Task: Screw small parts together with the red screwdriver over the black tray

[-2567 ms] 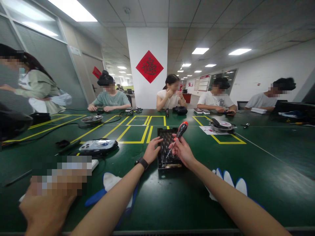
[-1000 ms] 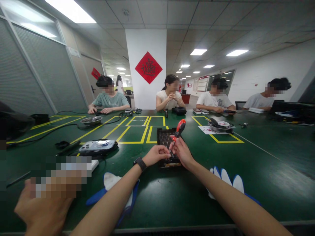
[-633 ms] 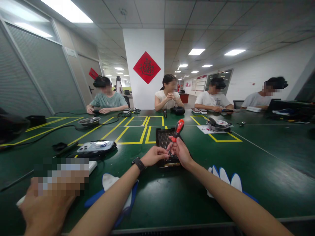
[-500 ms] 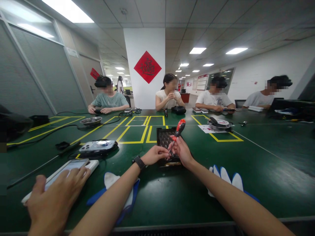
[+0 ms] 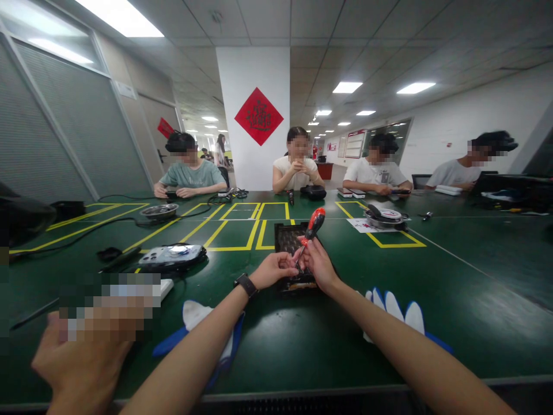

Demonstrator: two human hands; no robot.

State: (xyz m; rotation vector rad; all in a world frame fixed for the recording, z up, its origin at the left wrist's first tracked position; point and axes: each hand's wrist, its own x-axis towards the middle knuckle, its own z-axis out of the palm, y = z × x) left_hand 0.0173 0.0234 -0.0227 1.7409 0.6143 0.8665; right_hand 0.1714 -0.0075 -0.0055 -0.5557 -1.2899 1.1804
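Note:
My right hand [image 5: 322,267] is closed on a screwdriver [image 5: 315,223] with a red and black handle. The screwdriver is tilted, handle up and its thin shaft running down toward my left fingertips. My left hand [image 5: 273,271], with a dark watch on the wrist, pinches at the shaft's lower end; whatever is between those fingertips is too small to make out. Under both hands lies a black tray [image 5: 285,233] with a patterned, bumpy inside. My hands hide part of it.
White-and-blue gloves [image 5: 196,317] lie beside each forearm, the other glove [image 5: 415,317] at right. Another person's hand [image 5: 93,351] is at lower left over a blurred device. Phone [image 5: 173,256], metal bowls [image 5: 159,212] and cables lie on the green table; several people sit opposite.
My hands and the screwdriver keep nearly the same place over the tray. The other person's hand at lower left has shifted a little left. A person across has turned the head forward.

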